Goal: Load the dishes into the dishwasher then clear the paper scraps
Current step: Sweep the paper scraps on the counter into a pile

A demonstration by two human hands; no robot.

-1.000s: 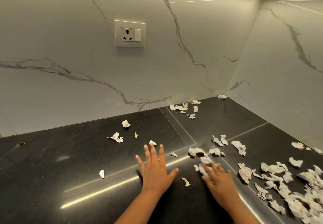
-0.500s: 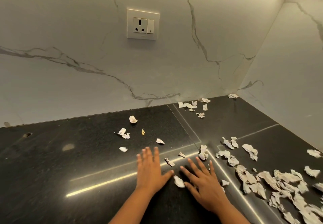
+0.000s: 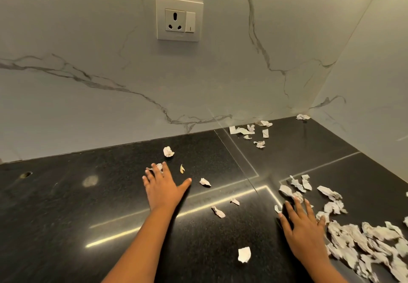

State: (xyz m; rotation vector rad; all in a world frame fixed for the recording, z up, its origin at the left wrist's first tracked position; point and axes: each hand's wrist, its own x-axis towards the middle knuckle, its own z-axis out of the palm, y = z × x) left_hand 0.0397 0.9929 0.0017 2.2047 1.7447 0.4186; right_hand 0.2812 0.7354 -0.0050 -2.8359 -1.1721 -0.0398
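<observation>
The paper scraps are strewn over the black desk, thickest in a heap along its right side. Both hands lie flat on the desk with fingers straight and spread, holding nothing. The left hand reaches farther in, and its fingertips touch a small crumpled scrap. Just beyond lie a larger paper ball and a yellowish sliver. The right hand rests nearer the front, its fingertips against a few grey pieces and its outer edge just beside the heap. Three loose bits lie between the hands, and a single white piece sits between the forearms. A far cluster lies at the foot of the marble wall, with one corner scrap apart from it. A socket is set in the wall above.
</observation>
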